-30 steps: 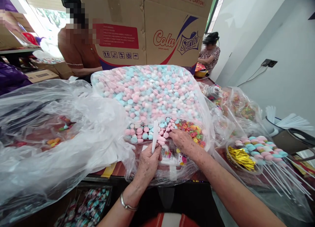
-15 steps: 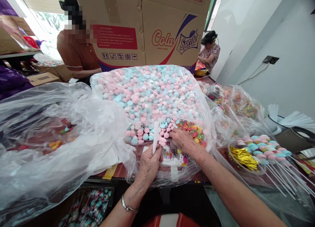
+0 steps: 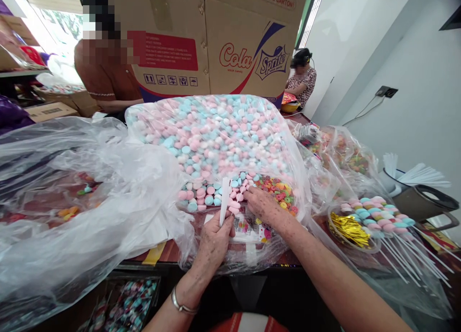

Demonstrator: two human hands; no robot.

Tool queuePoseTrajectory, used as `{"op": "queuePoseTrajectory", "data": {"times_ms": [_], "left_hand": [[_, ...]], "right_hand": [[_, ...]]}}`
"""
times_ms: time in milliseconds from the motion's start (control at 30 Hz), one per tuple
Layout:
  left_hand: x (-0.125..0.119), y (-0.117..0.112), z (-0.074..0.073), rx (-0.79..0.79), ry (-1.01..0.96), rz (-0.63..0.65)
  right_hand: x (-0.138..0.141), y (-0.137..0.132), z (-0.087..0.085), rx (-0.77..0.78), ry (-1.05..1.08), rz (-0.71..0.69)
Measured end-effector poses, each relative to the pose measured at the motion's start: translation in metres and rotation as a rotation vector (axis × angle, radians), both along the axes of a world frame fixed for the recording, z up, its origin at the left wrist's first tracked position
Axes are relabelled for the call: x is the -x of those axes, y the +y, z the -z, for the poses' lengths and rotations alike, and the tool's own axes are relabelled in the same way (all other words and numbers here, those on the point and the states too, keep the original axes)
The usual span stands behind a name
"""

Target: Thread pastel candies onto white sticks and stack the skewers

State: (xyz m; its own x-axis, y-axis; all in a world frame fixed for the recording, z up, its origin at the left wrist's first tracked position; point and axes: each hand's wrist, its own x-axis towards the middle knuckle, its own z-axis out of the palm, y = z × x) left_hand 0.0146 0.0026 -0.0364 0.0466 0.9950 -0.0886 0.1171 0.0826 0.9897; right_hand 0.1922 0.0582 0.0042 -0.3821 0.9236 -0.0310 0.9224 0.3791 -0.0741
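Note:
My left hand [image 3: 215,242] is closed round a white stick [image 3: 225,199] that points upward. My right hand [image 3: 264,206] reaches into the loose pink, blue and white marshmallows [image 3: 209,194] at the mouth of a big clear bag [image 3: 223,135]; its fingertips curl down among the sweets, and what they pinch is hidden. Small coloured ring candies [image 3: 280,192] lie just right of that hand. A printed wrapper [image 3: 248,226] lies under both hands.
A large Cola Sprite carton [image 3: 212,39] stands behind the bag. Crumpled clear plastic [image 3: 82,202] fills the left. Finished marshmallow skewers [image 3: 382,217] and gold twist ties [image 3: 351,229] lie at right, with white sticks in a pot [image 3: 414,188]. Two other people sit beyond the table.
Both hands stay in nearly the same place; the right fingers keep working among the marshmallows. The view has shifted slightly.

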Motion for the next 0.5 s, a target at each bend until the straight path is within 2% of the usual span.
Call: {"op": "queuePoseTrajectory", "data": {"times_ms": [300, 500], "left_hand": [[-0.0017, 0.0004, 0.0022, 0.018, 0.016, -0.044], [-0.0014, -0.0015, -0.0002, 0.025, -0.003, -0.017]], "right_hand": [[0.0015, 0.0042, 0.0021, 0.028, 0.009, 0.016], [0.0042, 0.0039, 0.0009, 0.030, -0.014, 0.034]]}}
